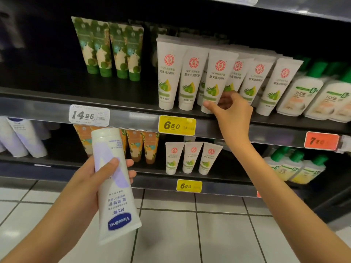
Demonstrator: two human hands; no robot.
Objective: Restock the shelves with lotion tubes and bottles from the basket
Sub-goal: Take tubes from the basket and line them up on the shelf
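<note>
So, both hands busy at the shelf (pixel 133 115).
The left hand (pixel 93 179) grips a purple-and-white tube (pixel 115 198), cap up, out in front below that shelf; the right hand (pixel 232 111) pinches the base of a white tube (pixel 217 76) standing on it.

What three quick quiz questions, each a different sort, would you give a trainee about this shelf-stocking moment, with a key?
1. True or false: the left hand is empty.
2. The right hand pinches a white tube standing where? A: upper stocked shelf. B: lower stocked shelf. C: floor.
3. Fill in: the bottles at that shelf's right end have ___ caps.
Key: 1 false, it holds a purple-and-white tube; 2 A; 3 green.
</note>
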